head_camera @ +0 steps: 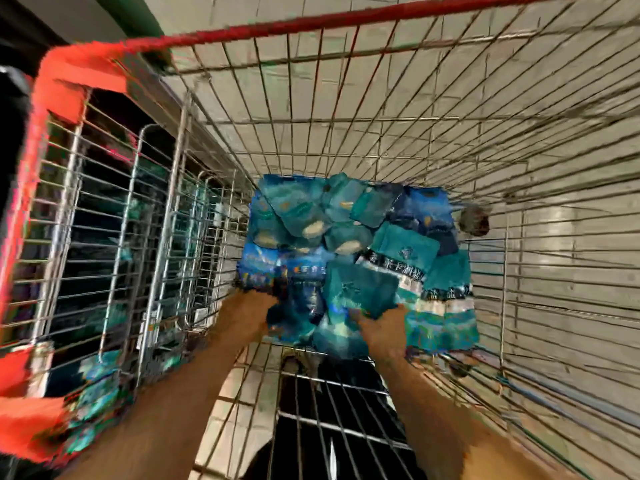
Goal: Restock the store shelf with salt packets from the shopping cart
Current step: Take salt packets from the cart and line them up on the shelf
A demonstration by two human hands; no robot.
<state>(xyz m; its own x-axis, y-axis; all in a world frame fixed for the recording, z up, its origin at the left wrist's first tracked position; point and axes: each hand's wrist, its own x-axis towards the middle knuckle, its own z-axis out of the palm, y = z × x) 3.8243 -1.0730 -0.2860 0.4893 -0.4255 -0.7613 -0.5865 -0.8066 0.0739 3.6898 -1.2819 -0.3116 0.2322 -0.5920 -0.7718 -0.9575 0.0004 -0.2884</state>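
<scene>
Blue salt packets [353,244] heaped uncountably, one wire cart [381,109], left hand [249,306], right hand [381,327] among them

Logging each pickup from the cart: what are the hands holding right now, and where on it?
Both hands, left and right, reach into the packets at the pile's near edge; blur hides any grip.

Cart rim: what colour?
Red, running along the top of the wire cart; the rim shows best in the head view.
</scene>
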